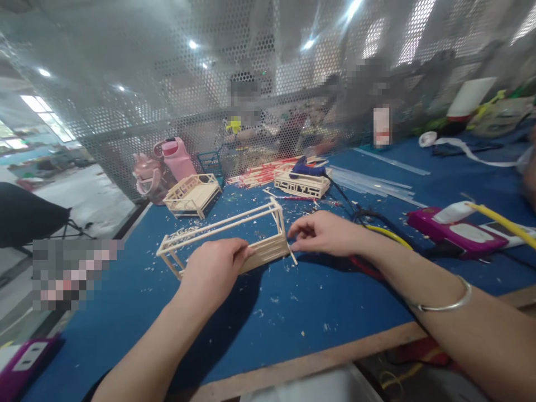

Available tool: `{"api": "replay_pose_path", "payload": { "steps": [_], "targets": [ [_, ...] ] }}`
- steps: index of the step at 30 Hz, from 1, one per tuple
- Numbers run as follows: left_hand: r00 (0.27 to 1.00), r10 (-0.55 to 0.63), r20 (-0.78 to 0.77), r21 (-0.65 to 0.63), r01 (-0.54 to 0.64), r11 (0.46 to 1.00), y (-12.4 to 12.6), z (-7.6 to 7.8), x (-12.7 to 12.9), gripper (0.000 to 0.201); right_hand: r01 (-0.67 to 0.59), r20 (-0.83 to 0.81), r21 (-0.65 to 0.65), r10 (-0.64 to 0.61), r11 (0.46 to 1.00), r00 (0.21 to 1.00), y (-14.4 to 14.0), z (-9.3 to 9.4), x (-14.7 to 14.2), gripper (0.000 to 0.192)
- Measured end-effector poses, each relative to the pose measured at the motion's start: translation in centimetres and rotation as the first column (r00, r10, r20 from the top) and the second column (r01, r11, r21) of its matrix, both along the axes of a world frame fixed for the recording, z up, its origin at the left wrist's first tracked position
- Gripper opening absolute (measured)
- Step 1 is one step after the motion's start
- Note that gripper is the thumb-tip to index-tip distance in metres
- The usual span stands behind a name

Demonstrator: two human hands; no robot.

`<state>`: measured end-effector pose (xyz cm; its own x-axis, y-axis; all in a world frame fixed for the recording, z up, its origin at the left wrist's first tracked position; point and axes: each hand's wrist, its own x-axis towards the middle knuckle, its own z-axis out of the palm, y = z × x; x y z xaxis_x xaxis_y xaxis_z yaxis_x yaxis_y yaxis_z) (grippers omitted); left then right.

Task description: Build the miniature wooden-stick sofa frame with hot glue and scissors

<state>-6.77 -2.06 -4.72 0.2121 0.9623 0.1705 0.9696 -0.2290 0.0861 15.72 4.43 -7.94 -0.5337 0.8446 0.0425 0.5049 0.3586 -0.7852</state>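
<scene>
Your left hand (213, 265) pinches the stick frame's (226, 231) near rail; at its 3 o'clock, your right hand (320, 233) fingertips close on the frame's corner.

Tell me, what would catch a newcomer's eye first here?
Right in the middle, both hands grip an unfinished wooden stick frame on the blue table: the left hand holds its near rail and the right hand pinches its right end. Behind it sit two finished stick models, the right one with a blue glue gun lying on top. A pink bottle stands by the mesh screen.
</scene>
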Motion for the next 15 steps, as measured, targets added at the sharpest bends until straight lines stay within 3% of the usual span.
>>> {"api": "replay_pose_path", "payload": {
  "steps": [4, 8, 11, 15],
  "targets": [
    [0.999, -0.053, 0.000, -0.064, 0.053, 0.997, -0.6, -0.1, -0.1, 0.031, 0.269, -0.103, 0.014, -0.266, 0.963, 0.958, 1.1, 3.0, 2.7, 0.025],
    [0.997, -0.072, -0.004, -0.074, 0.071, 0.995, -1.2, -0.2, -0.5, 0.027, 0.503, 0.026, 0.271, -0.529, 0.820, 0.848, 3.8, 5.6, 4.2, 0.026],
    [1.000, -0.014, -0.028, -0.086, 0.011, 0.996, -1.3, 0.0, -0.8, 0.026, 0.522, 0.182, 0.459, -0.651, 0.719, 0.737, 6.7, 6.2, 4.5, 0.020],
    [0.996, 0.063, -0.064, -0.074, -0.068, 0.995, -1.1, 0.2, -1.1, 0.027, 0.502, 0.274, 0.474, -0.663, 0.723, 0.697, 10.3, 5.5, 4.1, 0.035]
  ]
}}
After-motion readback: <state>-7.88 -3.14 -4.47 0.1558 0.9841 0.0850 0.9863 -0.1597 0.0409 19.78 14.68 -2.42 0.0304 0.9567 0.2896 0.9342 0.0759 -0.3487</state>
